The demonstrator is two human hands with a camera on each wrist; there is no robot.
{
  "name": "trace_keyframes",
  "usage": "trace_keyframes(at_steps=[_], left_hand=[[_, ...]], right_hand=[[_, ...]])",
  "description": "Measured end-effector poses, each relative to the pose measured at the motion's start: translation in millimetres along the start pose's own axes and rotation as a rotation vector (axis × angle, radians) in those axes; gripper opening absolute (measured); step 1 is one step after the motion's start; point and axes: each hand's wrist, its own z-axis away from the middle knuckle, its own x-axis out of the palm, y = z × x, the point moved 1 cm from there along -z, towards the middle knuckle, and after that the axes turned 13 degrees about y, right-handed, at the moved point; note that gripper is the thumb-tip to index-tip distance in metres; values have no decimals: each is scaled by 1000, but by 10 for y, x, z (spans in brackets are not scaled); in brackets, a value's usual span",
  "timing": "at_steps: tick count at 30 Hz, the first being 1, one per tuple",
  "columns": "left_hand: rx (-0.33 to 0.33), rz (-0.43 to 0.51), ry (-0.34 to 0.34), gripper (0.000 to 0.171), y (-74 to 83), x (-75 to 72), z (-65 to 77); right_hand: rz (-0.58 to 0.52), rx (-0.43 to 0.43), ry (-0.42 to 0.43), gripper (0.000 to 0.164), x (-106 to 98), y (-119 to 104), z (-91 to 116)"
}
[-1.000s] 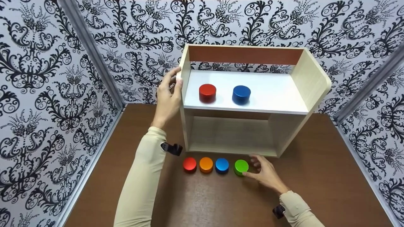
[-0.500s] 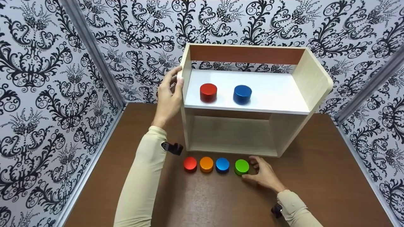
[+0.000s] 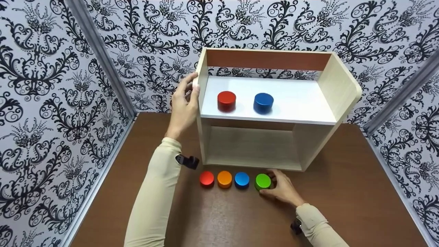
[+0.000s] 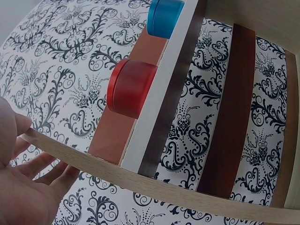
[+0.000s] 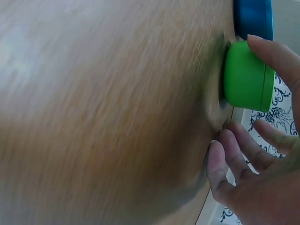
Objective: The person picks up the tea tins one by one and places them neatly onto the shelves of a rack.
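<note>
My left hand (image 3: pixel 183 109) grips the left side panel of a small wooden shelf unit (image 3: pixel 267 120). In the left wrist view the thumb lies over the panel's edge (image 4: pixel 105 171), with the fingers behind it. My right hand (image 3: pixel 284 189) is around the right side of a green round container (image 3: pixel 262 181) on the table, thumb at its near side. In the right wrist view the thumb meets the rim of the green container (image 5: pixel 246 77), while the other fingers stay spread below, apart from it. Left of it stand blue (image 3: pixel 241 180), orange (image 3: pixel 224 179) and red (image 3: pixel 206 179) containers in a row.
On the unit's white upper board stand a dark red container (image 3: pixel 226 101) and a dark blue one (image 3: pixel 263 103). The bare lower compartment (image 3: pixel 253 145) faces the row. The brown table (image 3: pixel 219 219) is bounded by patterned walls (image 3: pixel 154 41).
My right hand has moved slightly left, its thumb and fingers closer about the green container. The left hand stays on the side panel, and the containers have not moved.
</note>
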Motion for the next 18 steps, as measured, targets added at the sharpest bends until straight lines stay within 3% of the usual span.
trace_keyframes(at_steps=[18], left_hand=[[-7,3,-1,38,5,-5,4]], right_hand=[[55,-41,-14,72,103,-17,-1]])
